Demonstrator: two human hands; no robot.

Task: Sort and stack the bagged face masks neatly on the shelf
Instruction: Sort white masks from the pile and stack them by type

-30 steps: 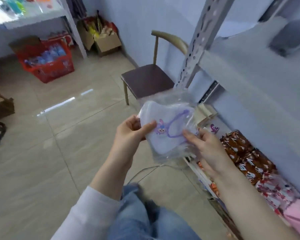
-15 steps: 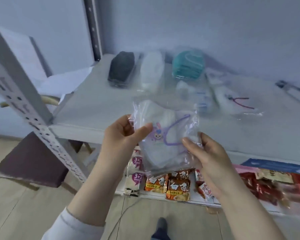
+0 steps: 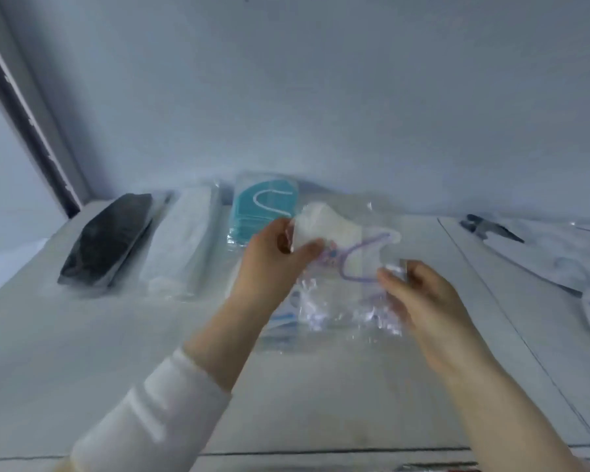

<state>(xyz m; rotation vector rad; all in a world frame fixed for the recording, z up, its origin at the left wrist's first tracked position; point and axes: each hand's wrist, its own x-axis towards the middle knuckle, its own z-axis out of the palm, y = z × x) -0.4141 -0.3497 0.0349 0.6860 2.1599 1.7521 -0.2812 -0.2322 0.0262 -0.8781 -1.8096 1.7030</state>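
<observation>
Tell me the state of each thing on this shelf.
Purple-strap mask bag: held up over the shelf.
Left hand: pinches its upper left corner.
Right hand: pinches its right edge.
Black mask pack: lying on the shelf.
White mask pack: lying beside it.
Teal mask pack: lying at the back.

In front of me: plain pale blue-grey wall [image 3: 321, 97], white shelf board [image 3: 65, 369] against it, dark metal upright [image 3: 31, 131] at the left rear corner, soft even light
</observation>
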